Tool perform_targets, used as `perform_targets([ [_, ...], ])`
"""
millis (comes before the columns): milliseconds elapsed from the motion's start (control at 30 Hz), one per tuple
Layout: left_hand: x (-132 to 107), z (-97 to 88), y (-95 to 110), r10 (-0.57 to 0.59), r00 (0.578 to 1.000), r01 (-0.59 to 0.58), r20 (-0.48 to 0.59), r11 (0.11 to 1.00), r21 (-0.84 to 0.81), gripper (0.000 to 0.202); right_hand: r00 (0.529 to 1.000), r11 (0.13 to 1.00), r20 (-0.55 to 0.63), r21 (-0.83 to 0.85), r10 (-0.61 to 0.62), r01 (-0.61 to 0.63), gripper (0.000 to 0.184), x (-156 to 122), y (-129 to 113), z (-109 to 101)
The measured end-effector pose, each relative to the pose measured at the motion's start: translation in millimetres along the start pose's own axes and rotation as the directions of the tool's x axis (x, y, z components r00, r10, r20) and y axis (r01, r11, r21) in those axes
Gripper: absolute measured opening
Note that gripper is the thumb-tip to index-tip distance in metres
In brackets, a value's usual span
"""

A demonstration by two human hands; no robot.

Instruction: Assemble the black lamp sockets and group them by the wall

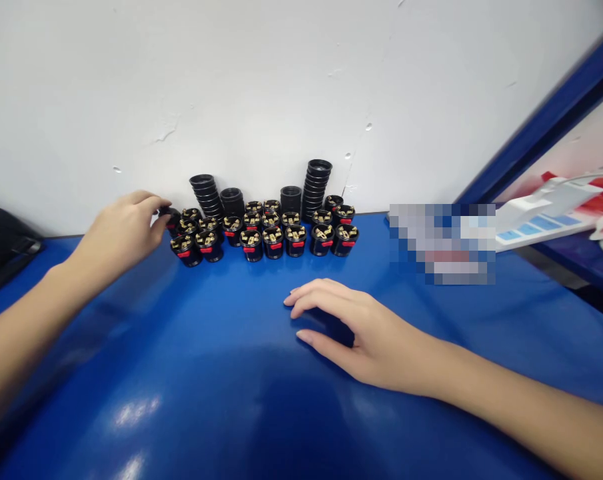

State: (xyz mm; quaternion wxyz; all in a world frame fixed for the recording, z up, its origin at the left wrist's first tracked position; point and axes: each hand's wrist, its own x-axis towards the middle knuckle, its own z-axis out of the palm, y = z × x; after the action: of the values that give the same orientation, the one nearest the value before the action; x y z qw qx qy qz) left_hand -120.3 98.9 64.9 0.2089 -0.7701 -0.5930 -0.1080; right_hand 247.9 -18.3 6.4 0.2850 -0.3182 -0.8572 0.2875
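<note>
Several black sockets [272, 240] with brass contacts and red tabs stand in rows on the blue table [221, 373] near the wall. Behind them rise stacks of black rings [316, 187]. My left hand [124, 230] reaches to the left end of the group, its fingers pinched round one black socket [170, 215] there. My right hand [354, 330] rests on the table in front of the rows, fingers curled loosely and apart, holding nothing.
A white wall [261, 87] runs right behind the parts. A black object [4, 243] lies at the far left edge. A blurred patch [444, 243], white and blue packaging [551, 210] and a blue frame [546, 113] sit at the right.
</note>
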Motion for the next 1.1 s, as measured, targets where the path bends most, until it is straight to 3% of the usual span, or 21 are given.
perform_targets([
  [200, 4, -20.5, -14, 0.041, 0.971, -0.09, 0.234, 0.975, 0.204, 0.045, 1.0, 1.0, 0.005, 0.004, 0.007, -0.007, 0.013, 0, 0, 0],
  [333, -5, -30.6, -17, 0.07, 0.9, -0.145, 0.429, 0.979, 0.145, 0.028, 1.0, 1.0, 0.007, -0.001, 0.009, -0.009, 0.013, 0, -1, 0],
  [500, -25, -47.3, 10, 0.149, 0.854, -0.147, 0.498, 0.988, -0.044, 0.038, 1.0, 1.0, -0.003, -0.017, 0.002, -0.002, 0.013, 0, -1, 0],
  [667, -44, -53.8, 47, 0.363, 0.864, -0.245, 0.348, 0.908, -0.339, 0.036, 0.999, 0.999, -0.033, -0.035, 0.008, -0.009, 0.014, 2, -1, -1],
  [800, -57, -52.7, 82, 0.445, 0.875, -0.281, 0.191, 0.788, -0.547, 0.029, 0.998, 0.998, -0.06, -0.064, 0.02, -0.024, 0.023, 3, -2, 1],
  [967, -70, -45.4, 127, 0.403, 0.911, -0.211, 0.088, 0.638, -0.74, 0.027, 0.987, 0.99, -0.112, -0.066, 0.115, -0.122, 0.052, 3, -1, 4],
  [1033, -74, -39.4, 139, 0.333, 0.941, -0.152, 0.057, 0.568, -0.809, 0.027, 0.984, 0.991, -0.126, -0.038, 0.124, -0.13, 0.053, 3, 1, 3],
  [1100, -78, -32.8, 147, 0.239, 0.969, -0.058, 0.067, 0.482, -0.874, 0.026, 0.985, 0.991, -0.112, -0.002, 0.13, -0.131, 0.042, 4, 2, 1],
])
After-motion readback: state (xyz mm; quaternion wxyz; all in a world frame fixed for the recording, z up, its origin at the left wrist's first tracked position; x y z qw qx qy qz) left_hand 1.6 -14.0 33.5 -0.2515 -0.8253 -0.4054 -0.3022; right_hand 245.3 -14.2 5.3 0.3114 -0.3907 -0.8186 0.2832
